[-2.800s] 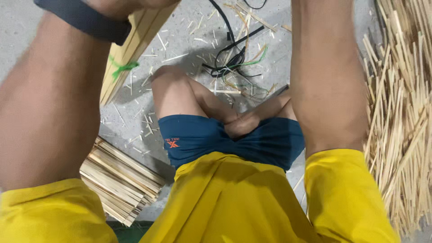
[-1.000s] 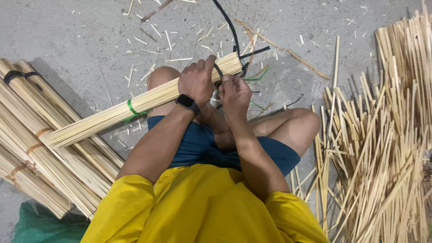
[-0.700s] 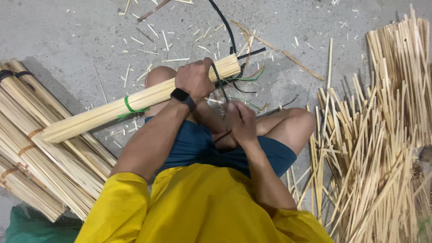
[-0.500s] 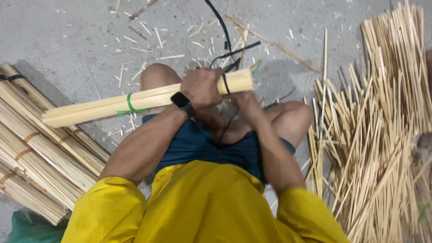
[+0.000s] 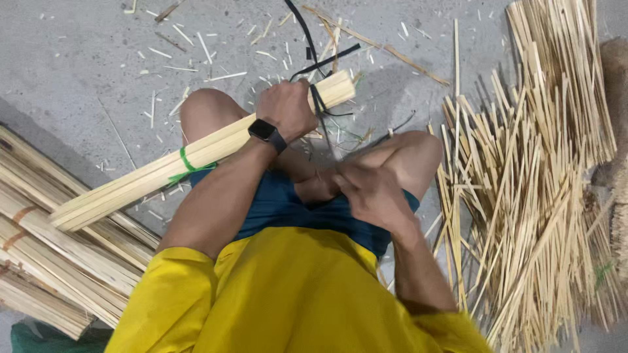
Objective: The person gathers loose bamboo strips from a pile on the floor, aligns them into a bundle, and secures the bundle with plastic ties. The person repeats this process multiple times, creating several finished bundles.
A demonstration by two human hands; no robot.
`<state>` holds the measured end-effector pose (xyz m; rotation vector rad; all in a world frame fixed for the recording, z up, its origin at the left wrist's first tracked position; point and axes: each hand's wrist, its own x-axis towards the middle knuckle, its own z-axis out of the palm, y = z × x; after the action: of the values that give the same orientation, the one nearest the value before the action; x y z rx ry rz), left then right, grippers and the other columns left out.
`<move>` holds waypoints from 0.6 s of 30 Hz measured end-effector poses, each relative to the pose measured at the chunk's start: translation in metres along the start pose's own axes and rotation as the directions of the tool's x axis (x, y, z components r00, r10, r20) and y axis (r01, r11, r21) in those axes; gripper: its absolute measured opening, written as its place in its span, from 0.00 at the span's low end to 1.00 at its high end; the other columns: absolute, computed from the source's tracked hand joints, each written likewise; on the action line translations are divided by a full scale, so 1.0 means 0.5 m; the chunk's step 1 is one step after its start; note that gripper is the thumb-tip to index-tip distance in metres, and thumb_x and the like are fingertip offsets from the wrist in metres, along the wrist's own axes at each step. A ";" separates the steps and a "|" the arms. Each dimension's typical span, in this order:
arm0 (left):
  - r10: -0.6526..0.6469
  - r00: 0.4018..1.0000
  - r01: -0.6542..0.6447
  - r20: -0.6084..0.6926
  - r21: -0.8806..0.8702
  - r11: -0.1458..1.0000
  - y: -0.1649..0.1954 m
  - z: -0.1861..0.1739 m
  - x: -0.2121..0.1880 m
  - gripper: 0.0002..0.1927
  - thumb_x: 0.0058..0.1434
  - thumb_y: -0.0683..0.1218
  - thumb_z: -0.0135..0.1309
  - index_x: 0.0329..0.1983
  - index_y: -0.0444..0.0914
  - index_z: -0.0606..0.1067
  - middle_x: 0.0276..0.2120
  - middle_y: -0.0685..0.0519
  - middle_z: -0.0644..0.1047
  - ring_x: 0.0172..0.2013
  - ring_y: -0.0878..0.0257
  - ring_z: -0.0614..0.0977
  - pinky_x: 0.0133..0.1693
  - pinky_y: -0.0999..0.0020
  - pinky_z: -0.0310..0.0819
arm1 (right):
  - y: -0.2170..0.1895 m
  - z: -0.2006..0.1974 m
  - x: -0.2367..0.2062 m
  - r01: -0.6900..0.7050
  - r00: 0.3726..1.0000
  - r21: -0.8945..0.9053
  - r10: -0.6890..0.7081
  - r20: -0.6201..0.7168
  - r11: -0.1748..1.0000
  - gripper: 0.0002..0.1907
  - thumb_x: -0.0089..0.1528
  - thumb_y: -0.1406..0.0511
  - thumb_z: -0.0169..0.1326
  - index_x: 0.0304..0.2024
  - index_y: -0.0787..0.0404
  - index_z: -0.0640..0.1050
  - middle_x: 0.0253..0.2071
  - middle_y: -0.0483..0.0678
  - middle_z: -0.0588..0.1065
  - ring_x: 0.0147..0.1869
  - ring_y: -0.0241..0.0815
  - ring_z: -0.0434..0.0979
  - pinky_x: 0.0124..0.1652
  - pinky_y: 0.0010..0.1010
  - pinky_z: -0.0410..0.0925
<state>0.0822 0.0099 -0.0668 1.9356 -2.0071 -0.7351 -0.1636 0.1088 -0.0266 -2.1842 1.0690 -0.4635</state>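
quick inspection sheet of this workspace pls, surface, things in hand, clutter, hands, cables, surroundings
surface: grey concrete floor, strewn with splinters.
job's things: bundle of bamboo sticks with a green tie, lying across the knee; black strap around its far end.
clutter: loose bamboo sticks heaped at right; tied bundles stacked at left.
hands: left hand grips the bundle near the strap; right hand is closed at the lap, contents unclear.
cables: black cord trailing away across the floor.
surroundings: green object at bottom left, brown fibrous object at right edge.

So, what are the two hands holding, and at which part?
The left hand grips the bundle of bamboo sticks near its black-strapped end. The right hand is blurred; its hold cannot be told.
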 end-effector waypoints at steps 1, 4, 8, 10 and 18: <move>0.004 1.000 -0.005 -0.022 -0.030 1.000 0.001 -0.016 0.003 0.17 0.46 0.49 0.63 0.36 0.35 0.80 0.31 0.36 0.80 0.33 0.39 0.83 0.37 0.48 0.78 | 0.047 0.033 -0.034 -0.188 0.982 0.204 0.184 0.042 0.961 0.09 0.67 0.67 0.52 0.32 0.63 0.77 0.27 0.48 0.74 0.30 0.45 0.76 0.32 0.34 0.68; 0.023 0.994 -0.012 0.108 -0.101 0.995 0.020 -0.043 -0.021 0.18 0.45 0.50 0.63 0.37 0.36 0.80 0.29 0.37 0.80 0.31 0.41 0.84 0.35 0.49 0.79 | 0.191 0.122 -0.041 -0.443 0.896 0.462 0.384 0.221 0.768 0.15 0.76 0.64 0.48 0.36 0.66 0.75 0.30 0.48 0.70 0.34 0.38 0.68 0.34 0.35 0.64; 0.316 0.948 -0.303 0.040 -0.190 0.934 0.062 -0.005 -0.097 0.12 0.47 0.46 0.59 0.35 0.38 0.81 0.29 0.37 0.81 0.33 0.39 0.83 0.37 0.46 0.78 | 0.285 0.070 0.162 -0.159 0.984 0.423 0.106 0.144 0.892 0.10 0.69 0.63 0.53 0.36 0.61 0.80 0.32 0.52 0.76 0.36 0.47 0.75 0.37 0.39 0.67; 0.338 0.941 -0.335 -0.005 -0.151 0.930 0.072 0.030 -0.112 0.12 0.50 0.48 0.62 0.32 0.35 0.80 0.28 0.36 0.80 0.32 0.38 0.83 0.35 0.45 0.78 | 0.248 -0.007 0.264 0.046 0.977 0.076 -0.061 0.206 0.996 0.08 0.65 0.63 0.56 0.36 0.59 0.83 0.33 0.54 0.79 0.37 0.51 0.78 0.38 0.41 0.69; 0.078 0.997 -0.078 -0.004 -0.089 0.993 0.037 0.032 0.000 0.17 0.48 0.52 0.64 0.28 0.32 0.81 0.26 0.33 0.78 0.29 0.38 0.83 0.36 0.48 0.79 | -0.007 -0.053 0.026 0.107 0.994 -0.261 -0.100 0.040 0.959 0.08 0.64 0.66 0.57 0.30 0.61 0.76 0.26 0.55 0.76 0.32 0.58 0.77 0.33 0.47 0.66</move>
<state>0.0582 0.0127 -0.0709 1.7976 -2.0013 -0.7907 -0.1688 0.0894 -0.0047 -2.4821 1.0560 -0.3538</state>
